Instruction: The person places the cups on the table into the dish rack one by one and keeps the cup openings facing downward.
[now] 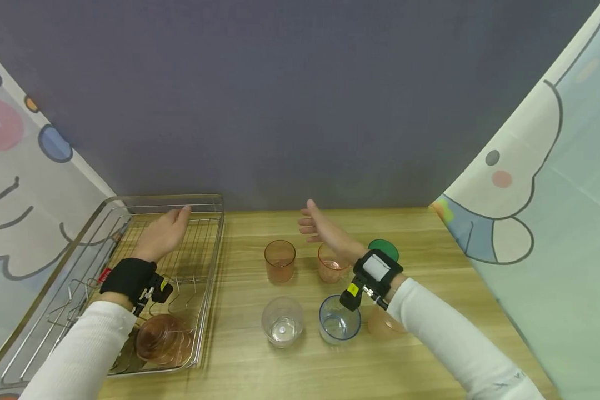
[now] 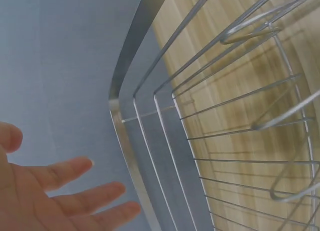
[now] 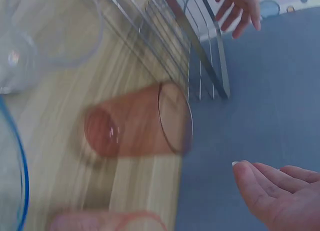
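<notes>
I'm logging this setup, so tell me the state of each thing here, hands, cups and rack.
left hand: open, above the rack, holding nothing
right hand: open, above the cups, holding nothing
wire rack: on the table, one cup inside
amber cup in rack: lying in the near end
amber cup: upright, empty
clear cup: upright, empty
blue-rimmed cup: upright, empty

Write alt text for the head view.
Two open hands hover over a wooden table: the left hand above a wire rack holding an overturned pink cup, the right hand above five upright cups beside it.
</notes>
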Available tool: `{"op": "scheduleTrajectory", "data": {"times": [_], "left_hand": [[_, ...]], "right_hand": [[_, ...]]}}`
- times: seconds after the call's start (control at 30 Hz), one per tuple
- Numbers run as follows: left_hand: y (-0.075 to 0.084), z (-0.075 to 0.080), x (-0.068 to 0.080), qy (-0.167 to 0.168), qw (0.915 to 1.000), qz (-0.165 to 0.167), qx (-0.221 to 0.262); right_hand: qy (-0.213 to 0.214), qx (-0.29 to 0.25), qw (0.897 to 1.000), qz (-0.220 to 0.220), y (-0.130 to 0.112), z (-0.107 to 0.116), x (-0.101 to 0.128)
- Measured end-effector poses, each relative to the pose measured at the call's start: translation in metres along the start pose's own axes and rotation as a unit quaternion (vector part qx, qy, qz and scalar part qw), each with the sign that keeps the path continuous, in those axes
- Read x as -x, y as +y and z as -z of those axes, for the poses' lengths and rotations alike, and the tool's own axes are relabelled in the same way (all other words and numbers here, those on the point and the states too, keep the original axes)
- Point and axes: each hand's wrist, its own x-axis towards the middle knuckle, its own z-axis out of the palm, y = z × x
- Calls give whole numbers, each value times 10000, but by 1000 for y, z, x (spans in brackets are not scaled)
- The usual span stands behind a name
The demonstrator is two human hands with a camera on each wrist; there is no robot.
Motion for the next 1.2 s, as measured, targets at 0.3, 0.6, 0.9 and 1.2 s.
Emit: {"op": "scheduleTrajectory", "data": {"times": [0.3,0.6,0.9,1.2], "left_hand": [[0,-5,-24,184,9983,168,536],[12,-11,-34,26,9930,-175,1167],[31,-24,-33,74,9901,-939,1041],[50,-25,-35,264,9876,-1381,696]], "right_hand": [[381,-82,9992,27,-9,44,18],[961,465,9939,263,26,84,10],[1569,1057,9819,3,45,127,20],[1995,1815,9623,-360,53,168,42]]}}
